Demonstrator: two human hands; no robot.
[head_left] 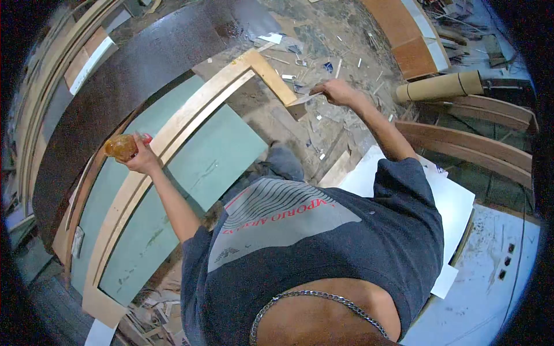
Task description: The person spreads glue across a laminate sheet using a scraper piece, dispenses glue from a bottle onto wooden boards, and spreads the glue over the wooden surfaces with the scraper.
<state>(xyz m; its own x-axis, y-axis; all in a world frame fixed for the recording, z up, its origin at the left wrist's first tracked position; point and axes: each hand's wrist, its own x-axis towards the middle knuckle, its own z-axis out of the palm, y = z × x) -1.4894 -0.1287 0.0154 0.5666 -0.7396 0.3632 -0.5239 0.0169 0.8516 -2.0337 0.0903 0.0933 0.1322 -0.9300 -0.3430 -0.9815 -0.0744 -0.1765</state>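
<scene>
My left hand (141,158) is closed around a clear plastic bottle (120,148) of amber liquid, tipped on its side over the green board. A bit of red shows at the bottle's end by my fingers. Out to the right, my right hand (336,93) pinches a thin flat strip (304,99), whose far edge meets the end of the wooden frame's short arm. This pale curved frame (173,135) lies across the green board (222,155), running from lower left to upper middle. Whether the strip is a spreader or a scrap, I cannot tell.
A dark curved panel (144,55) lies beyond the green board. Scraps litter the floor (323,34). To the right are a brown roll (441,86), curved wooden pieces (473,144) and white sheets (453,202). An orange-brown panel (398,34) stands at upper right.
</scene>
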